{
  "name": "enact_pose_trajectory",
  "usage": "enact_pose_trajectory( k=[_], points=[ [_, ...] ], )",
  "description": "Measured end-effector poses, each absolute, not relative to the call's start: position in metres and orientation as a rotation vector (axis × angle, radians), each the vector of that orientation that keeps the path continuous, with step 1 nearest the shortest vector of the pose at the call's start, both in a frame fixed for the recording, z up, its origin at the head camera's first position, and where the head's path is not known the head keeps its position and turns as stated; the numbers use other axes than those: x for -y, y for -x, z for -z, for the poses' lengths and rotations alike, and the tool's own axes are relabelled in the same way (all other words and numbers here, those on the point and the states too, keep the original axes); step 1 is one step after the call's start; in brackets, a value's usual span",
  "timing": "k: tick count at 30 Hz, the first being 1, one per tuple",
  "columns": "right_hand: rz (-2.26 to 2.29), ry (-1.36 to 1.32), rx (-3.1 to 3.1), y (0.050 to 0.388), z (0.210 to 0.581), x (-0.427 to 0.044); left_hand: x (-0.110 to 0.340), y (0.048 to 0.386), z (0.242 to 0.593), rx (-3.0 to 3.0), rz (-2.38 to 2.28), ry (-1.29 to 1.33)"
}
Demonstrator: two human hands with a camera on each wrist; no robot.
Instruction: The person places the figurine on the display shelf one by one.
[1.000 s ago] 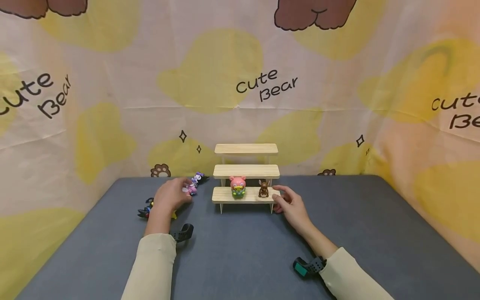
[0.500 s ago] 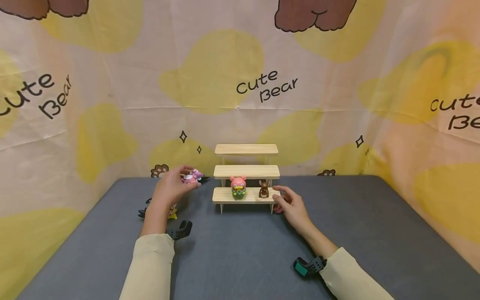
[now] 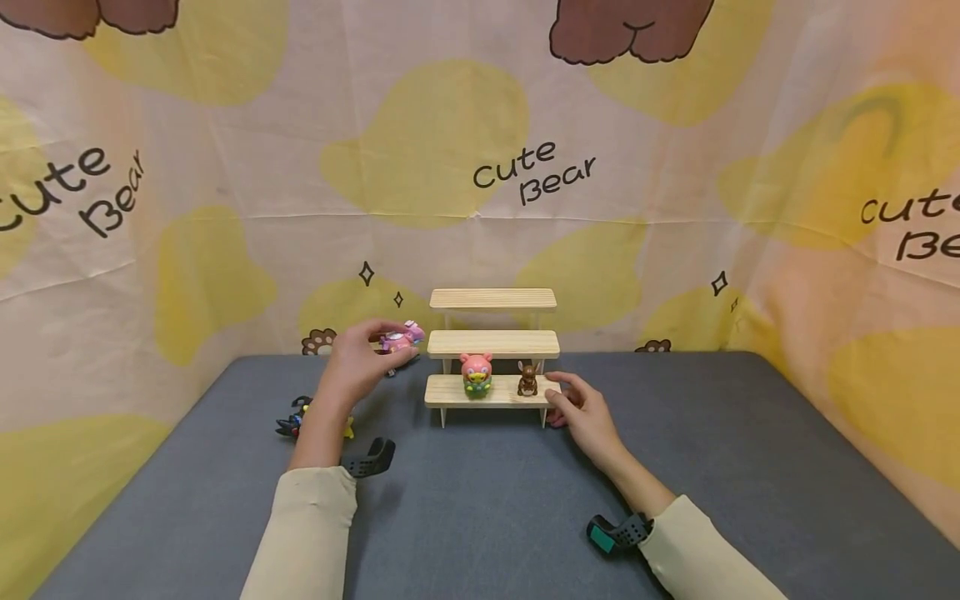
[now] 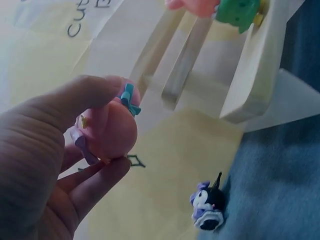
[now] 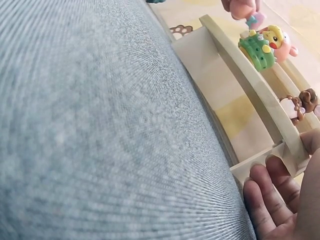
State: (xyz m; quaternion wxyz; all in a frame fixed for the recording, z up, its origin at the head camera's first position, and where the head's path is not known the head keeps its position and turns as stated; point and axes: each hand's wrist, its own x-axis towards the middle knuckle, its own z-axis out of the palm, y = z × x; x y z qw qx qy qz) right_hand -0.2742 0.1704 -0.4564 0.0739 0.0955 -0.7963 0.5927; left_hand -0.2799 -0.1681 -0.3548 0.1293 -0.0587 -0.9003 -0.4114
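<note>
My left hand (image 3: 356,360) pinches a pink figurine (image 4: 117,127) with a teal bow between thumb and fingers, held up off the table just left of the three-tier wooden display stand (image 3: 493,342). My right hand (image 3: 588,417) grips the right end of the stand's lowest step, thumb on top and fingers (image 5: 265,185) against the side leg. On that step stand a pink-and-green figurine (image 3: 476,376) and, to its right, a brown figurine (image 3: 527,379). In the left wrist view a black, white and purple figurine (image 4: 207,205) lies below my left hand.
Black and yellow figurines (image 3: 292,421) lie at the left, partly hidden behind my left forearm. A grey cloth (image 3: 480,500) covers the table. Behind the stand hangs a printed curtain (image 3: 420,167). The two upper steps (image 3: 493,341) carry nothing.
My left hand has picked up the pink figurine from the table and carried it up and right toward the stand. The right hand stays on the stand's end.
</note>
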Motion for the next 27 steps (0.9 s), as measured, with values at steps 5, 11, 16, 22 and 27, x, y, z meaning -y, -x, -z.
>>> enact_pose_trajectory(
  k=[5,11,16,22,27],
  points=[
    [-1.784,-0.285,2.384,0.275,0.457,-0.17,0.155,0.281,0.355,2.617,1.22,0.228],
    [-1.783,-0.285,2.383,0.275,0.457,-0.17,0.143,0.284,0.36,2.581,1.151,0.329],
    [-1.783,-0.294,2.379,0.276,0.456,-0.17,0.139,0.285,0.364,2.54,1.175,0.355],
    [-1.79,-0.3,2.378,0.274,0.455,-0.17,0.137,0.288,0.368,2.486,1.205,0.373],
    [-1.784,-0.298,2.388,0.273,0.455,-0.171,0.133,0.291,0.371,2.398,1.238,0.338]
  ],
)
